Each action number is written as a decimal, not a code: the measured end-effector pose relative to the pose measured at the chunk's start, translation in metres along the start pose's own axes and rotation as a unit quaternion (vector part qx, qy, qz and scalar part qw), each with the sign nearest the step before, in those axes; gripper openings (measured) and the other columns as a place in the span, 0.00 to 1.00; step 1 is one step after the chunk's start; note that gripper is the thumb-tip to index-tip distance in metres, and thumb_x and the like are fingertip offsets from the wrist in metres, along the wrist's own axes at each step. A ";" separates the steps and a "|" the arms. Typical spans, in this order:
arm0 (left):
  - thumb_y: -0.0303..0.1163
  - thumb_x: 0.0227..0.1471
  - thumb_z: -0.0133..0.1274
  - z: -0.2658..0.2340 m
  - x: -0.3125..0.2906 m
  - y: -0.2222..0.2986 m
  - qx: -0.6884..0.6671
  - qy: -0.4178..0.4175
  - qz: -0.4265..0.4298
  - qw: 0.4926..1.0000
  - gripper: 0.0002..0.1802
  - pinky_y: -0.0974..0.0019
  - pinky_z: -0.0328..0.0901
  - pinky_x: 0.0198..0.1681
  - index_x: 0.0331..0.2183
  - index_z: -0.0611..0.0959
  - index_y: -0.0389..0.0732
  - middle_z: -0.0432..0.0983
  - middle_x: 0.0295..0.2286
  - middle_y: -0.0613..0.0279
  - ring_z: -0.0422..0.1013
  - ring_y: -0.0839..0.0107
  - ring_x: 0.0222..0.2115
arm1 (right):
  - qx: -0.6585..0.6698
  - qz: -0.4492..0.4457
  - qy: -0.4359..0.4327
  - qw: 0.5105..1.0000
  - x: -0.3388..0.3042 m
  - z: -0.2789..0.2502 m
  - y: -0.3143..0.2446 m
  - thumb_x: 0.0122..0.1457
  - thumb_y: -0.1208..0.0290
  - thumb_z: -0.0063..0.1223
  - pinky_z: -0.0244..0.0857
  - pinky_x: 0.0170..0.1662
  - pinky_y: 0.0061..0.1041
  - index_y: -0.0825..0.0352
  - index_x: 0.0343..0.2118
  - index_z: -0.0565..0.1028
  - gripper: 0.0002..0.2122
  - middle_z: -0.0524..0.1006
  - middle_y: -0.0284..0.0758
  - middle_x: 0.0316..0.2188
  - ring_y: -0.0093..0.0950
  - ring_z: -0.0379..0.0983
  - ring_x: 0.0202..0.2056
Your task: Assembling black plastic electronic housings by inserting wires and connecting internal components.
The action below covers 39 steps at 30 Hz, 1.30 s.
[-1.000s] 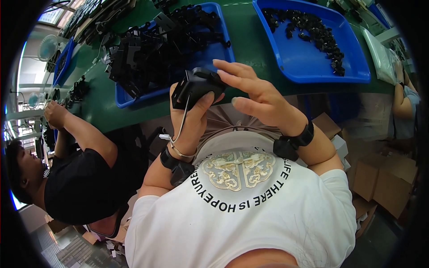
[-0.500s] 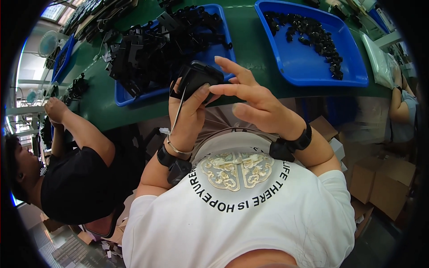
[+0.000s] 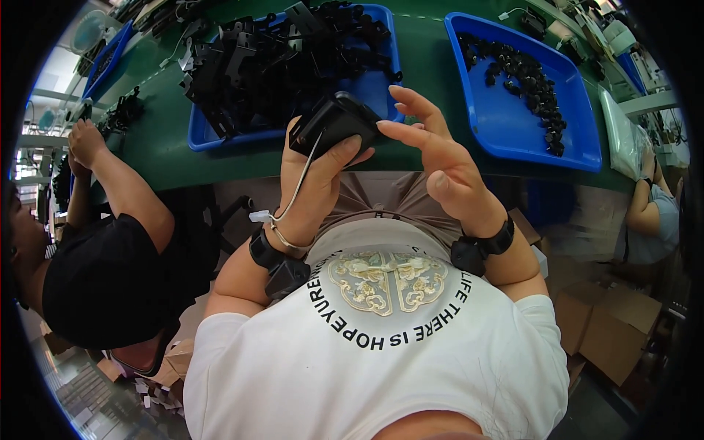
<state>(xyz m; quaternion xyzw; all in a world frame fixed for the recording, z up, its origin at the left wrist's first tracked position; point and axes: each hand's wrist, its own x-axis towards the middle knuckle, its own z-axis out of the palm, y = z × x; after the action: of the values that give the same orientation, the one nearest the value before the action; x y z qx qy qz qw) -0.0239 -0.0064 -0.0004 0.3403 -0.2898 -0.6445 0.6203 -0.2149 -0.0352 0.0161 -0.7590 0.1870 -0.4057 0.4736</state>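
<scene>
I'm in an assembly workshop: green worktable (image 3: 424, 66), rectangular blue plastic trays (image 3: 493, 125) of black parts (image 3: 253, 62), brown cardboard boxes (image 3: 620, 334).

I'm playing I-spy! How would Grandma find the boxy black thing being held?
On the green table, find the rectangular blue plastic tray heaped with black parts. Just in front, the left hand holds the boxy black device, set apart by its white trailing cable.

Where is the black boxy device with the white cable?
In the head view, the black boxy device is slightly left of centre, held in the left hand, near the blue rectangular tray heaped with black parts.
</scene>
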 end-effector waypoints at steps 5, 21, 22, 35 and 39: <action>0.17 0.46 0.53 -0.006 -0.001 -0.004 0.023 0.004 0.005 1.000 0.20 0.61 0.72 0.40 0.40 0.64 0.43 0.70 0.38 0.58 0.71 0.65 0.40 | -0.147 0.048 0.028 0.988 0.000 0.011 0.017 0.58 0.49 0.42 0.37 0.61 0.35 0.68 0.55 0.64 0.29 0.51 0.45 0.60 0.36 0.45 0.61; 0.18 0.46 0.53 -0.005 0.002 -0.006 0.007 0.010 0.021 1.000 0.21 0.61 0.72 0.40 0.41 0.65 0.41 0.70 0.39 0.57 0.71 0.65 0.40 | -0.055 -0.001 -0.013 0.998 0.003 0.016 -0.004 0.57 0.48 0.43 0.39 0.60 0.34 0.70 0.55 0.63 0.31 0.51 0.45 0.60 0.36 0.45 0.61; 0.18 0.46 0.53 -0.004 0.002 -0.006 0.005 0.011 0.018 1.000 0.21 0.61 0.72 0.40 0.41 0.65 0.41 0.70 0.39 0.57 0.71 0.65 0.40 | -0.104 0.024 0.002 0.994 0.003 0.018 0.005 0.56 0.47 0.43 0.39 0.60 0.34 0.70 0.55 0.62 0.31 0.52 0.45 0.60 0.37 0.45 0.61; 0.17 0.47 0.52 -0.003 -0.001 -0.004 -0.007 0.007 0.013 1.000 0.20 0.62 0.71 0.40 0.41 0.66 0.41 0.70 0.39 0.57 0.71 0.66 0.41 | -0.249 0.055 0.057 0.965 0.011 0.020 -0.002 0.57 0.48 0.42 0.39 0.60 0.37 0.72 0.55 0.61 0.32 0.52 0.46 0.60 0.41 0.46 0.60; 0.17 0.46 0.52 0.001 -0.006 -0.008 0.012 0.023 0.026 0.999 0.21 0.63 0.71 0.40 0.42 0.66 0.42 0.70 0.39 0.57 0.71 0.67 0.40 | -0.183 0.044 0.014 0.982 0.007 0.024 -0.009 0.58 0.48 0.41 0.38 0.61 0.37 0.72 0.55 0.61 0.31 0.52 0.47 0.60 0.40 0.46 0.60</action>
<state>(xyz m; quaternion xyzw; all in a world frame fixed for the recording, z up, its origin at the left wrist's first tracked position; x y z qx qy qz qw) -0.0292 -0.0001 -0.0055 0.3547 -0.2917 -0.6170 0.6391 -0.1927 -0.0220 0.0215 -0.8182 0.2979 -0.3540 0.3413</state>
